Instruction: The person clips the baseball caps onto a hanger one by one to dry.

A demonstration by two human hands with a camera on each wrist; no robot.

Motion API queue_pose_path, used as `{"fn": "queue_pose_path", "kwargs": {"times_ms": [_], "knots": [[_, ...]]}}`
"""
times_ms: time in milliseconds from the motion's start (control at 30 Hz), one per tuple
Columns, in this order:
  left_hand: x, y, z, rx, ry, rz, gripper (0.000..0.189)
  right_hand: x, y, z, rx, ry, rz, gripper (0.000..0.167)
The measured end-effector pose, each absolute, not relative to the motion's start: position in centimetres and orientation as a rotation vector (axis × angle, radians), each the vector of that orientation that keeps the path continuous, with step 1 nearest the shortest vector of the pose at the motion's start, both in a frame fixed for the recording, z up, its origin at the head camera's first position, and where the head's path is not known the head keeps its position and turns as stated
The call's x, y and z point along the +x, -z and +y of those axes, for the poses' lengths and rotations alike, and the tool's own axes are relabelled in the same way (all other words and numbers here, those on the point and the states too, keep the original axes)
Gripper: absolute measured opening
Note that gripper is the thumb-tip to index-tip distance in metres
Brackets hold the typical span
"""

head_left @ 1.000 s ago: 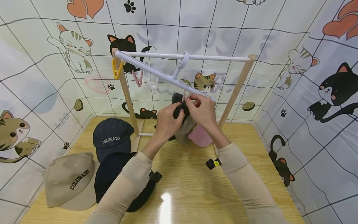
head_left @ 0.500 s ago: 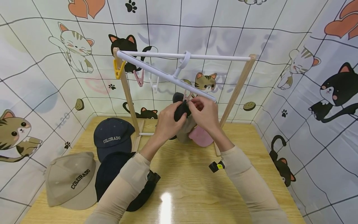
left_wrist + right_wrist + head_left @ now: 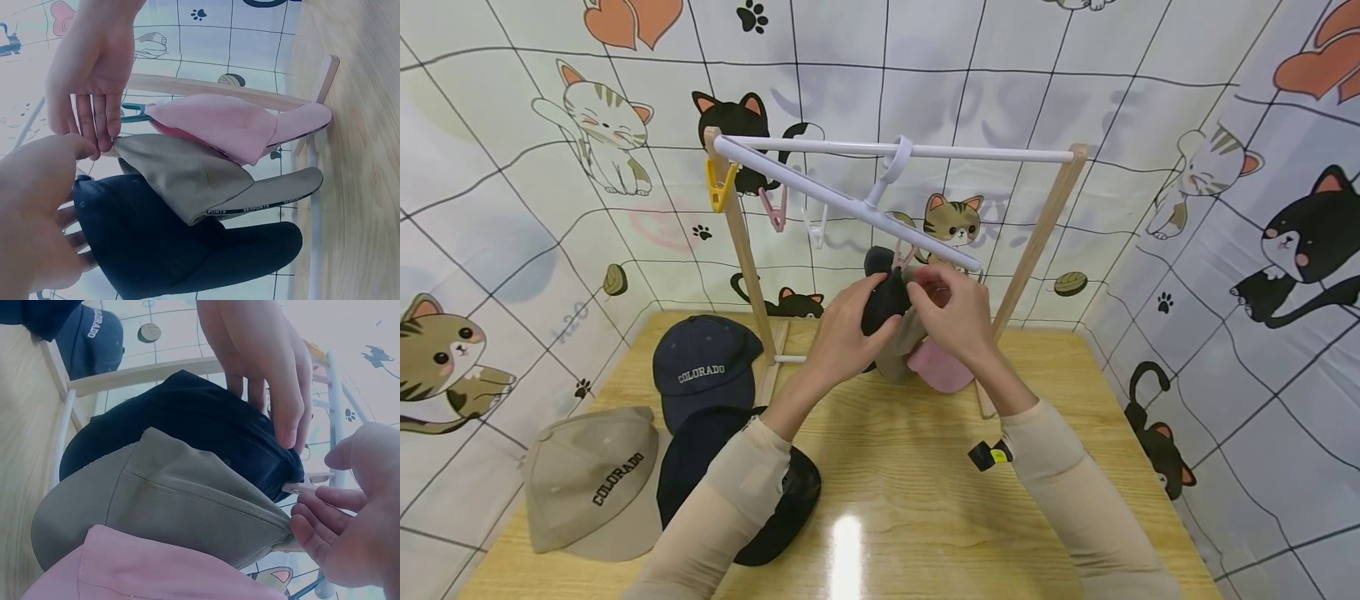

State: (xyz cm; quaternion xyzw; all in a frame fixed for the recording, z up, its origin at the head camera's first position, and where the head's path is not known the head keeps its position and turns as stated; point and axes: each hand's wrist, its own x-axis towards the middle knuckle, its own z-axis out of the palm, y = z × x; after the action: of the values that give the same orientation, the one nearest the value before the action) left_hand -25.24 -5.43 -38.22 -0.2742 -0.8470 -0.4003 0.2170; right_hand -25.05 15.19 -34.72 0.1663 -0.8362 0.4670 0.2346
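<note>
dark cap (image 3: 194, 425) below a pale clip (image 3: 297, 487)
the left hand (image 3: 852, 329) grips it with the fingers; the right hand (image 3: 957, 312) (its fingers loosely open) is near the clip.

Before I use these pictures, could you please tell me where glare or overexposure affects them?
Head: a bright glare streak lies on the wooden tabletop; left wrist: the printed backdrop is washed out at far left, and the dark baseball cap shows little detail; right wrist: the backdrop pales toward upper right.
</note>
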Motion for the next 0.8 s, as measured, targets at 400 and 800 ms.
{"fn": "queue_pose_path", "kwargs": {"times_ms": [400,800], "knots": [[-23.8,38.2,-7.3,-0.833,1.118,-2.415,0.076,-23.8,34.9,15.3,0.542,-1.288,-2.323,0.036],[-21.6,38.3,-10.3,-0.856,1.107,-2.531,0.080,-23.1,35.2,15.1,0.656,-1.302,-2.285,0.035]]}}
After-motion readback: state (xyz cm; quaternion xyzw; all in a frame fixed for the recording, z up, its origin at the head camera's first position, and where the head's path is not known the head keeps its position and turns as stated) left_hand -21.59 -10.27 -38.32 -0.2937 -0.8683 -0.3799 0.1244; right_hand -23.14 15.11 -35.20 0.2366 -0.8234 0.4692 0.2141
